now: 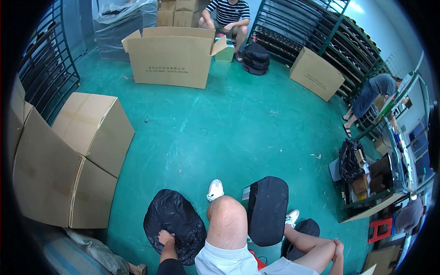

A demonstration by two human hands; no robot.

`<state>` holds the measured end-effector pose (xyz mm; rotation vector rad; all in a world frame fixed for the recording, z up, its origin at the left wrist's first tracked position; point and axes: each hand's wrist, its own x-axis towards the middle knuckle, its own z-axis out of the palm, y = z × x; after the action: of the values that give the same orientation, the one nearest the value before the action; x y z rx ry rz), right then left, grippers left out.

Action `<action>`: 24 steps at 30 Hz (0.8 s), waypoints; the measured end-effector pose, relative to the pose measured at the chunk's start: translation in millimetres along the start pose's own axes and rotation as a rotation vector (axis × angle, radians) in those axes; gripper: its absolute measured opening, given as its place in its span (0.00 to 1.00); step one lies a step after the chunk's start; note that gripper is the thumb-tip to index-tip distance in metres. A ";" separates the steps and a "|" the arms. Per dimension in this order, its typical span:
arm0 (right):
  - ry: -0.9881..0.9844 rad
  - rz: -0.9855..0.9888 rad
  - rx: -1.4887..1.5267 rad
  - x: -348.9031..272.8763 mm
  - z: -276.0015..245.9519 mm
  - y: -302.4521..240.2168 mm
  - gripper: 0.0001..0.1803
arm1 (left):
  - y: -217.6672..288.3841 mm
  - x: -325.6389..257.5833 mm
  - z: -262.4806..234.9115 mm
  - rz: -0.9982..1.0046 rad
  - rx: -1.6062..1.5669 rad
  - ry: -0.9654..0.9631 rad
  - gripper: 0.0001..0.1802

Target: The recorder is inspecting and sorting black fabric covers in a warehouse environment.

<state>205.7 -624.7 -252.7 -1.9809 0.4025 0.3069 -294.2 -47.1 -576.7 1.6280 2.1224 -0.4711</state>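
My left hand [166, 237] has its fingers curled into a crinkled, shiny black fabric cover [176, 215], a rounded bundle on the floor beside my left leg. My right hand [338, 250] rests against my bent right knee with nothing in it, fingers laid along the skin. Between my legs stands an upright black-covered block [268, 211]; a bit of a green and white side shows at its left edge. Behind my right leg lies another black bundle [307, 228], partly hidden. Something red [258, 260] peeks out under my seat.
Large cardboard boxes [91, 133] stand at the left. Ahead, a person [228, 13] sits behind an open carton [169, 57], near another black bundle [255, 58]. Right are green racks [293, 27], a tilted carton [316, 73], a bending person [378, 91] and a red stool [380, 229].
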 end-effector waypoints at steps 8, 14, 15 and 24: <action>-0.023 -0.022 0.074 0.9 11.4 -9.9 0.11 | -7.6 12.8 -20.3 0.073 0.069 -0.098 0.17; -0.001 -0.141 0.016 -1.5 37.3 -23.7 0.11 | -27.4 4.1 -47.5 0.279 0.018 -0.045 0.17; -0.004 -0.178 -0.040 1.4 39.3 -23.0 0.11 | -27.2 6.6 -58.0 0.293 -0.096 0.048 0.17; -0.081 -0.289 -0.356 -1.6 71.6 -56.9 0.13 | 57.2 2.6 -259.9 0.728 -0.804 0.552 0.21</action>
<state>225.0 -536.9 -235.9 -2.3302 0.0045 0.2872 -271.7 101.3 -356.9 1.9186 1.4805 1.0144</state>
